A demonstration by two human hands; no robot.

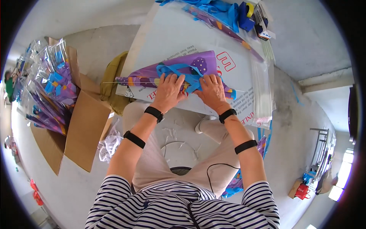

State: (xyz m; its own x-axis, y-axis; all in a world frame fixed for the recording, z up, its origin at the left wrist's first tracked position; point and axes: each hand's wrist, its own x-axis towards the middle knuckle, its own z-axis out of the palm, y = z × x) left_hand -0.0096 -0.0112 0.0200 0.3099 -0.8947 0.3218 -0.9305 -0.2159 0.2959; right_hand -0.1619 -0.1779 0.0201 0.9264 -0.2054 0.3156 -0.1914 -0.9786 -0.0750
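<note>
Evidently we had smooth, thin purple sheeting with dotted round motifs [148, 72] on the work surface, loosely folded, its far edge rising to a blunt corner. It lay on a pale, flat, printed covering [152, 45], directly before the person. Flat bright-blue fabric ribbon [173, 69] looped across it, and we saw a slender pale rod [109, 82] projecting beyond its left end.

We recorded the left hand [167, 91] and the right hand [212, 91] as apart but near each other, palms down, fingers bent over the near, rolled edge and the ribbon. Because the undersides were hidden, we could not tell whether either was closed on the material or only pressing.

To the left we noted an open brown cardboard box [85, 126] with glossy, crinkled clear bags [57, 53] sticking out; its lower contents were concealed. On the right lay a long stack of clear plastic sleeves [262, 87]. At the far edge, a heap of blue ribbon [219, 9] was cut off by the frame. We could not make out how the rod met the sheeting beneath the fingers.
</note>
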